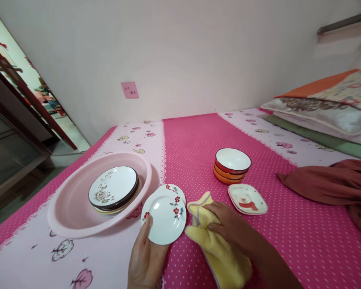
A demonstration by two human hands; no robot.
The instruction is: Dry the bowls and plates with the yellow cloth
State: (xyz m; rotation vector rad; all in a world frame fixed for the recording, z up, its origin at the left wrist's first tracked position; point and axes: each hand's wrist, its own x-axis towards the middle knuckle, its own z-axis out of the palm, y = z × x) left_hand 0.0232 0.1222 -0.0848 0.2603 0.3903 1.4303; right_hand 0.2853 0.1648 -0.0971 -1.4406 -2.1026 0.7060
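My left hand [149, 255] grips a small white plate [164, 220] with red flowers, its thumb lying over the near left rim. Just behind it a second flowered plate [174, 190] shows its far edge; whether that one lies on the bed or is also held I cannot tell. A yellow cloth [225, 253] with a pale purple border is bunched in my right hand [225, 224], just right of the plates. Beyond that hand two squarish dishes [248, 198] with a red print lie stacked, and several red and orange bowls [232, 164] stand nested behind them.
On the left a pink basin [75, 224] holds a stack of plates [114, 186] with dark rims. Pillows [325, 108] are piled at the right, with a brown-red cloth [321, 180] in front. The pink dotted bedsheet [192, 140] reaches the white wall [198, 52].
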